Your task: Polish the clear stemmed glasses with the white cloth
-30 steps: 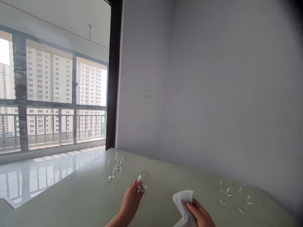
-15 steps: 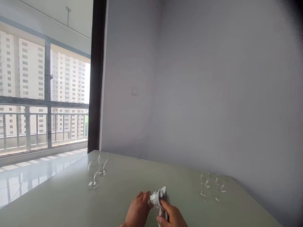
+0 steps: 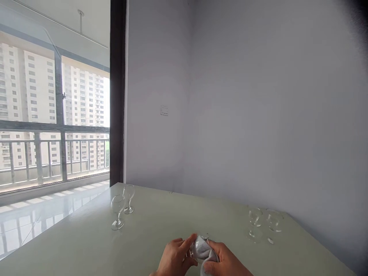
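Low at the front of the table, my left hand (image 3: 176, 256) grips a stemmed glass (image 3: 198, 242) by its stem and base end, the bowl tilted over to the right. My right hand (image 3: 222, 257) is closed on a light grey cloth (image 3: 204, 251) that is tucked in and around the glass's bowl, hiding much of it. Two clear stemmed glasses stand upright at the table's left: a nearer glass (image 3: 117, 211) and a farther glass (image 3: 129, 198). At the right are two more, a glass (image 3: 254, 220) and another glass (image 3: 273, 224).
The pale green table (image 3: 161, 214) reaches back to a grey wall (image 3: 244, 115). Its left edge runs beside a shiny floor (image 3: 57, 214). A light switch (image 3: 164, 110) sits on the wall, and a dark door frame (image 3: 117, 96) borders the windows (image 3: 61, 126).
Both hands have moved a little right and down with the glass and cloth. The glass in my hands has turned, showing more of its bowl. The view has shifted slightly left.
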The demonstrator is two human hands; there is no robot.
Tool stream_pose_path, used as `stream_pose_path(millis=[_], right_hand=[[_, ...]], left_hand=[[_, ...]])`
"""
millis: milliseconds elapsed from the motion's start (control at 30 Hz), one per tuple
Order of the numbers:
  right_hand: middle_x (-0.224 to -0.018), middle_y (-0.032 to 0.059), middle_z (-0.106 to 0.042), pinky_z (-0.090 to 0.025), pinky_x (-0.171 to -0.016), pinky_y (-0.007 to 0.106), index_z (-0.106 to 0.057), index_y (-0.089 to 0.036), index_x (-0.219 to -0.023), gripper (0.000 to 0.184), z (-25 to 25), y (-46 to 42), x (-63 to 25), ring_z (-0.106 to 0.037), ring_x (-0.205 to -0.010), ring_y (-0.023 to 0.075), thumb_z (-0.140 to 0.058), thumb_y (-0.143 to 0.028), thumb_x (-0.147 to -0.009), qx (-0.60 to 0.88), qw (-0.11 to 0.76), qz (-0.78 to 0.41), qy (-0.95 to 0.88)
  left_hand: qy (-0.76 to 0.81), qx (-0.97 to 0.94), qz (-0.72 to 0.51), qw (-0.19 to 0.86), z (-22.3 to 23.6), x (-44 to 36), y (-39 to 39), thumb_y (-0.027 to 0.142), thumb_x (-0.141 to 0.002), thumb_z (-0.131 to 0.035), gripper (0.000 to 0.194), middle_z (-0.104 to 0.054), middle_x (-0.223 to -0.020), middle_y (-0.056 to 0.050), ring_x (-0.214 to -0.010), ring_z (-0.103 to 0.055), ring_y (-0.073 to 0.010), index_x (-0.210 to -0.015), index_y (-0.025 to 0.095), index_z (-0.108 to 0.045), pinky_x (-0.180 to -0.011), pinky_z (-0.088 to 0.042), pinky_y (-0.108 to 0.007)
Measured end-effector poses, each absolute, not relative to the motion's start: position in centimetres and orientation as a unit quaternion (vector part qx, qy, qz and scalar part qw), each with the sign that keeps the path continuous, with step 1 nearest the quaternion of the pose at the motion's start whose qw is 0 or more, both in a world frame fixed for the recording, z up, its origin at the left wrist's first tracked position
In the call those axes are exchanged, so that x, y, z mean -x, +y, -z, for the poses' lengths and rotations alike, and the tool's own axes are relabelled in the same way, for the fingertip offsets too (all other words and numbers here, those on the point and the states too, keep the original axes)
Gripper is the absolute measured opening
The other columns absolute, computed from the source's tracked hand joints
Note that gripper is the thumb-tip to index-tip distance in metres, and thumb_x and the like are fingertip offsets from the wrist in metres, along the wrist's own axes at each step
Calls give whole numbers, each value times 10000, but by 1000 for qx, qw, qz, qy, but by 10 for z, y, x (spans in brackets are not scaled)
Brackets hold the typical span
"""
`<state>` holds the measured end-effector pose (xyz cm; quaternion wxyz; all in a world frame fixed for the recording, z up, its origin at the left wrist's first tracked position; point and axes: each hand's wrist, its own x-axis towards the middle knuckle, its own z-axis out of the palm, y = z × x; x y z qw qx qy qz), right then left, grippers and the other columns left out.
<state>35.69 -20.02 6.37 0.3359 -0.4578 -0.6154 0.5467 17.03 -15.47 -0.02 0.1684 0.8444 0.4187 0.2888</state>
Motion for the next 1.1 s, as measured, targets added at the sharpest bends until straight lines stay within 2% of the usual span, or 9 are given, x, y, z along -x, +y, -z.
stream_pose_path(millis=[133,200,333,467,633,700,800,967,1100], right_hand=[[-663,-13,-613,-383,-579,224,-662,-176,-703,182,-75,-207,-377,-538,-645,167,-631,-160,-524,472,308,-525,-638],[-692,-6,-624,-398,-583,222,-665,-176,-705,189,-72,-205,-381,-556,-666,172,-642,-163,-518,476,316,-527,-629],[-625,-8,-566,-389,-473,216,-652,-154,-799,247,-59,-195,-368,-532,-550,143,-642,-281,-587,459,356,-576,-576],[-625,-14,-536,-383,-431,205,-628,-125,-880,300,-63,-195,-358,-510,-529,127,-621,-304,-640,426,384,-606,-551],[-622,-51,-550,-369,-520,183,-672,-161,-767,206,-91,-209,-382,-497,-574,100,-594,-109,-584,399,290,-537,-685],[-612,-59,-552,-356,-523,176,-668,-165,-695,158,-95,-210,-392,-495,-576,96,-605,-94,-569,402,274,-507,-712],[-608,-49,-553,-378,-496,184,-665,-165,-743,161,-90,-205,-393,-509,-541,100,-613,-142,-593,423,294,-508,-690],[-552,-46,-520,-417,-470,225,-604,-154,-786,170,-71,-198,-364,-511,-476,115,-591,-257,-651,465,386,-543,-583],[-631,-42,-551,-424,-569,213,-618,-165,-800,157,-75,-205,-357,-528,-597,112,-607,-260,-676,458,402,-509,-607]], left_hand=[[338,-849,-236,332,5,-171,-154,491,-780,-572,476,-632,-677,17,-553,-546,-114,-1171,218,-575,-477,-408,-194],[322,-844,-245,353,3,-173,-156,531,-775,-559,481,-641,-724,1,-603,-572,-131,-1136,215,-601,-515,-436,-212],[415,-818,-340,207,-5,-178,-164,452,-784,-567,448,-664,-900,-96,-868,-585,-259,-1172,228,-579,-809,-439,-405],[430,-823,-353,111,-10,-176,-165,474,-791,-546,426,-676,-797,-87,-765,-579,-246,-1139,237,-610,-753,-421,-377],[318,-731,-272,539,-10,-177,-160,793,-592,-494,712,-417,-507,43,-463,-339,-80,-819,142,-673,-454,-270,-211],[268,-709,-227,612,-10,-181,-159,842,-553,-446,769,-373,-503,50,-449,-286,-61,-718,119,-648,-430,-222,-202],[322,-744,-295,506,-8,-184,-160,775,-680,-402,694,-527,-591,-1,-511,-431,-103,-869,155,-651,-470,-316,-211],[349,-842,-411,26,2,-175,-159,432,-806,-555,384,-691,-914,-77,-817,-619,-217,-1145,253,-570,-762,-454,-331],[404,-814,-393,140,3,-172,-156,496,-836,-465,339,-670,-802,-26,-679,-590,-170,-1071,281,-582,-628,-445,-256]])
